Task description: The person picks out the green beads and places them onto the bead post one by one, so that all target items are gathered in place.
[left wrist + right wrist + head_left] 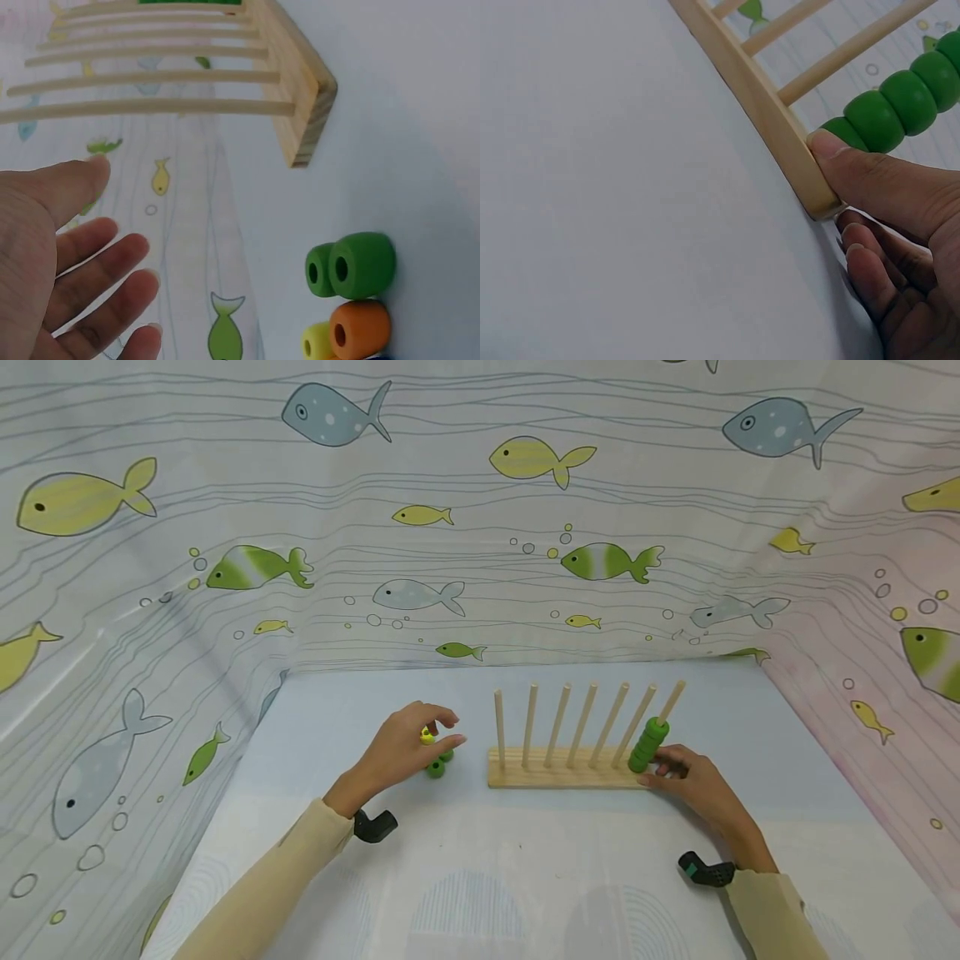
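Note:
A wooden peg rack (pixel 562 779) with a row of upright pegs stands on the table, its base (pixel 759 112) seen close in the right wrist view. Several green beads (pixel 648 746) are stacked on the rightmost peg. My right hand (pixel 693 779) grips the right end of the base, thumb (pixel 847 161) on its side and the other fingers curled by the end. Over loose beads left of the rack, my left hand (pixel 405 742) holds nothing, thumb and fingers apart. Those include a green bead (pixel 365 265), an orange bead (pixel 360 330) and a yellow bead (pixel 316 341).
Fish-patterned sheeting (pixel 337 527) rises behind the pale table (pixel 480 852) and along both sides. Bare pegs (pixel 562 727) stand up between the loose beads and the filled peg. A black wrist device (pixel 375 827) is on the left arm, another device (pixel 705 870) on the right.

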Action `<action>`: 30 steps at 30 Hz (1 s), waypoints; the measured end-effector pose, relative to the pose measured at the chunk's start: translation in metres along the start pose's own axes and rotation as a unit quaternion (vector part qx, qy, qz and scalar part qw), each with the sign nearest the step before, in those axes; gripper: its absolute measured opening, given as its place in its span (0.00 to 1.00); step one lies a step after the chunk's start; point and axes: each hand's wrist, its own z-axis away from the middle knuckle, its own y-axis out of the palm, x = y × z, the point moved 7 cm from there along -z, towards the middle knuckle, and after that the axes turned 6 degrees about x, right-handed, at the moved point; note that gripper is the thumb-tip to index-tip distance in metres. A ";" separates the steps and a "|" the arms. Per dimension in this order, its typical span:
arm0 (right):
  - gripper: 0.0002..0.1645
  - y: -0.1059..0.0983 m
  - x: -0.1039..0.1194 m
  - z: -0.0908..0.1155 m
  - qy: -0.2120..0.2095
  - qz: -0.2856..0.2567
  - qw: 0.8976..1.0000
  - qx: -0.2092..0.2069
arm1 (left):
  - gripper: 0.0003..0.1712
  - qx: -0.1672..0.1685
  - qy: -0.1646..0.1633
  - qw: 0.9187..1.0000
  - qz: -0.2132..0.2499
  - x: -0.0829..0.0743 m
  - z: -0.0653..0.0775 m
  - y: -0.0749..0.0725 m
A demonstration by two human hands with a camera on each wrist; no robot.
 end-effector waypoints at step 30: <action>0.33 0.000 0.003 0.001 0.004 0.000 1.000 -0.005 | 0.20 0.078 -0.088 0.993 -0.019 0.055 0.049 0.044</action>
